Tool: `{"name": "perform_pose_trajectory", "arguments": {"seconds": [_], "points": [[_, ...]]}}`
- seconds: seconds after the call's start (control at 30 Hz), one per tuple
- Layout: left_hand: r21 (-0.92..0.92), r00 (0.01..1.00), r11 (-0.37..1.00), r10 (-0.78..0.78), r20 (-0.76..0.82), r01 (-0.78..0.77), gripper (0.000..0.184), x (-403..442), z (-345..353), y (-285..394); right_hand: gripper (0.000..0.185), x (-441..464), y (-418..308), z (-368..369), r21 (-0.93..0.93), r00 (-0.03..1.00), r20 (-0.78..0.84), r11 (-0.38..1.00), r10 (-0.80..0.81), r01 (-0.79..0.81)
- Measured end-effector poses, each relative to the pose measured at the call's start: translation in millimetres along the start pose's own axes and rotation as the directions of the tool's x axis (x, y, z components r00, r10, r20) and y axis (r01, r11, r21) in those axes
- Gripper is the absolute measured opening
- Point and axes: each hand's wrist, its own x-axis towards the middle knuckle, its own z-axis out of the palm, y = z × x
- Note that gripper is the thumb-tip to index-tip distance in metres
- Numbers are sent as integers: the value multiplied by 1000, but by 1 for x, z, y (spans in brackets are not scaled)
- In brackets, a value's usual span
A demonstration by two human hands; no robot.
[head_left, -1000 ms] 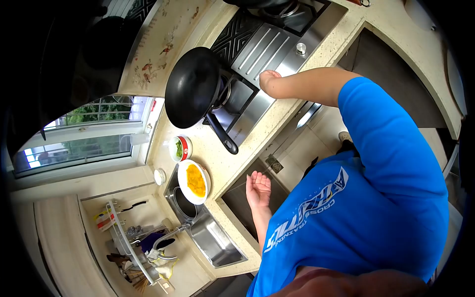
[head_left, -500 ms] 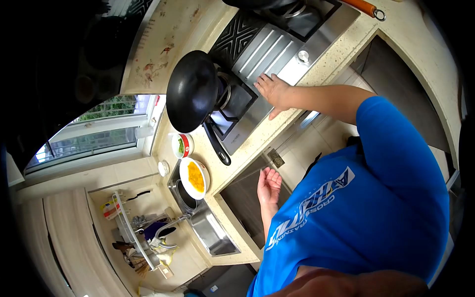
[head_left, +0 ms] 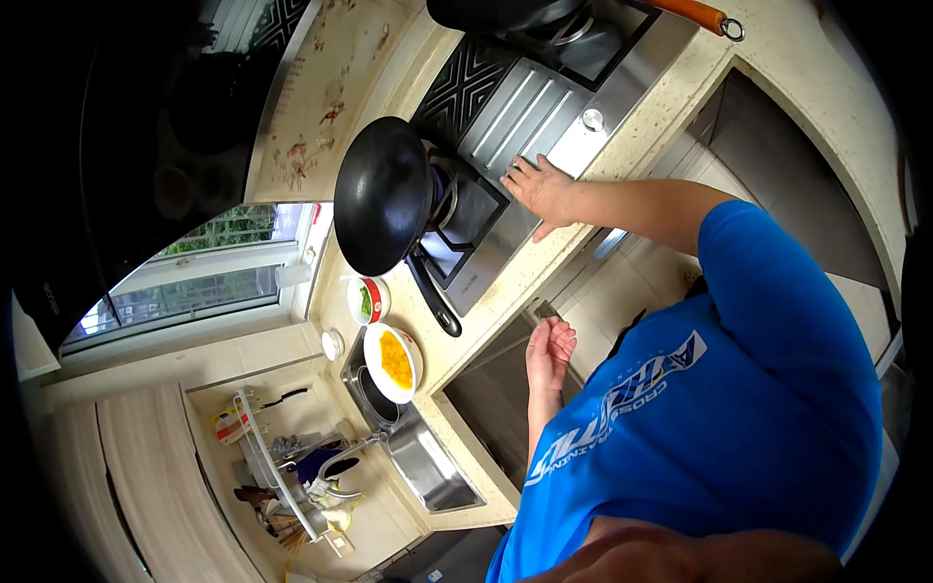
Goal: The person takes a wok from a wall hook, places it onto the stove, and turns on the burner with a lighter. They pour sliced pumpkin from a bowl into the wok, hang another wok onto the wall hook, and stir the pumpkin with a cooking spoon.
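Note:
My right hand (head_left: 544,194) lies palm down with spread fingers on the steel front of the stove (head_left: 530,112), holding nothing. Beside it is a black wok (head_left: 384,194) on the nearer burner, its black handle (head_left: 432,296) reaching over the counter edge. My left hand (head_left: 551,352) is in the air in front of the counter, palm up, fingers loosely curled and apart, with nothing in it. Nearest to it are the wok handle and a white bowl (head_left: 416,360) of yellow-orange food. A smaller red-and-white bowl (head_left: 374,301) holds something green.
A second dark pan (head_left: 505,12) sits on the far burner; an orange handle (head_left: 690,12) sticks out over the counter (head_left: 486,335). The steel sink (head_left: 428,471) adjoins the white bowl. Utensils hang from a wall rack (head_left: 272,466). A dark range hood (head_left: 175,117) overhangs at upper left.
My right hand, closed and raised over the stove's front a second ago, has opened and come down flat on the steel. My left hand has shifted a little right, its fingers more curled.

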Motion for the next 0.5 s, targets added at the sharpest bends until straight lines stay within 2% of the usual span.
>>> {"name": "perform_pose_trajectory", "arguments": {"seconds": [0.23, 0.5], "points": [[-63, 995, 996, -60, 84, 65, 19, 2, -10, -18, 102, 1, -2, -1, 2, 1000, 0, 1000, 20, -20], [-52, 999, 998, -36, 31, 38, 19, -9, -19, -23, 100, 1, -5, -1, -4, 999, -23, 1000, 25, -25]]}}
